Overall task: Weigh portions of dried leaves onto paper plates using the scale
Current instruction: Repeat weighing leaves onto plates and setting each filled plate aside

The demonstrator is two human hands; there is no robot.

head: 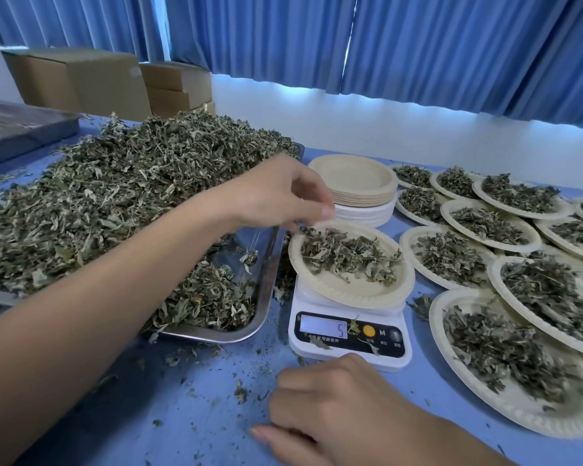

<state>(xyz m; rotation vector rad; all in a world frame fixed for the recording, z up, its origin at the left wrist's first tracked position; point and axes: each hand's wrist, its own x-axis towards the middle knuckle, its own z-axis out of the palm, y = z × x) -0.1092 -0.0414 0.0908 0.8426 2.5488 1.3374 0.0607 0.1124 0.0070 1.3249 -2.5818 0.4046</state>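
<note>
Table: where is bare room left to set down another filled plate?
Bare tabletop lies in front of the tray and scale, left of the right hand; only crumbs there. A thin strip runs behind the filled plates by the wall. The right side is crowded with overlapping plates.

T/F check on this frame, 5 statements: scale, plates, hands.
1. A paper plate of dried leaves sits on the scale. True.
2. The scale's display is blank. False: it shows a 5.
3. A stack of empty plates stands behind the scale. True.
4. The right hand lifts the plate. False: it rests on the table in front of the scale.
5. The filled plates lie left of the scale. False: they lie to its right; the tray of leaves is on the left.
</note>
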